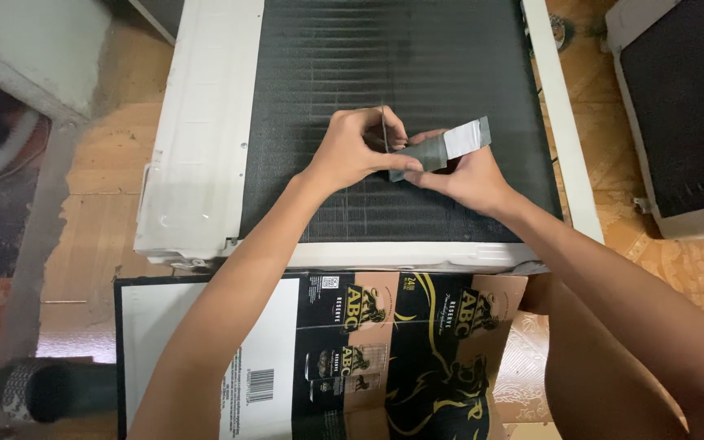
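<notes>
Nearest the camera, a flattened black and gold cardboard box point(385, 358) lies on the floor against the near edge of a white unit with a black finned coil point(417, 73). Over the coil, both hands meet. The left hand point(352, 151) pinches a thin metal blade point(384, 130) upright between curled fingers. The right hand point(470, 175) closes thumb and fingers on a folded grey pad point(442, 149), touching the left.

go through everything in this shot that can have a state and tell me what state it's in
Left hand: pinching a thin metal blade upright.
Right hand: gripping a grey flat pad.
Black finned coil panel in white casing: lying flat, fins up.
Black printed cardboard box: flattened on floor.
</notes>
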